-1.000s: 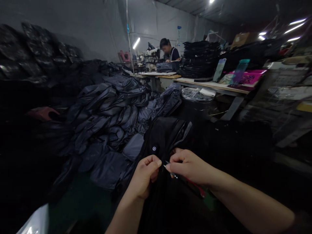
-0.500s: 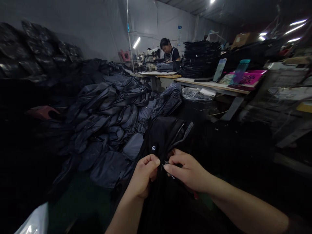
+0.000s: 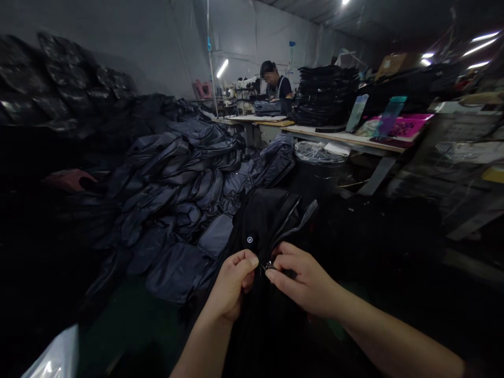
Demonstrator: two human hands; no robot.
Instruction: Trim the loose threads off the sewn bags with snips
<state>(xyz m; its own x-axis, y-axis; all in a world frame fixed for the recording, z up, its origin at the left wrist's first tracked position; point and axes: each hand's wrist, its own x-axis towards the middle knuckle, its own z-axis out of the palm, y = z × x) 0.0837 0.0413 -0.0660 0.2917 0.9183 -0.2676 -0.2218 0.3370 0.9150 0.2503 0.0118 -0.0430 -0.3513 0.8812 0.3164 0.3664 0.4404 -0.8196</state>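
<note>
A black bag (image 3: 263,210) with a small round white logo lies in front of me, its upper part showing a zipper edge and a loose grey strip. My left hand (image 3: 236,278) is closed, thumb and forefinger pinching the bag's black fabric below the logo. Just to the right, my right hand (image 3: 301,273) is closed too, its thumb and fingers around a small shiny metal piece (image 3: 269,265) at the bag's edge. Whether that is a zipper slider or a tool tip is too small and dark to tell. The fingertips of the two hands are close together but apart.
A large heap of dark grey bags (image 3: 169,194) spreads to the left. Beyond it a co-worker (image 3: 277,86) sits at a sewing machine. A worktable (image 3: 342,137) holds a stack of black pieces (image 3: 325,97), bottles and a pink basket (image 3: 411,126). White plastic (image 3: 59,354) lies lower left.
My right hand has turned slightly, and the metal piece in its fingers shows more clearly. The bag's grey strip has shifted a little right. My left hand keeps its pinch.
</note>
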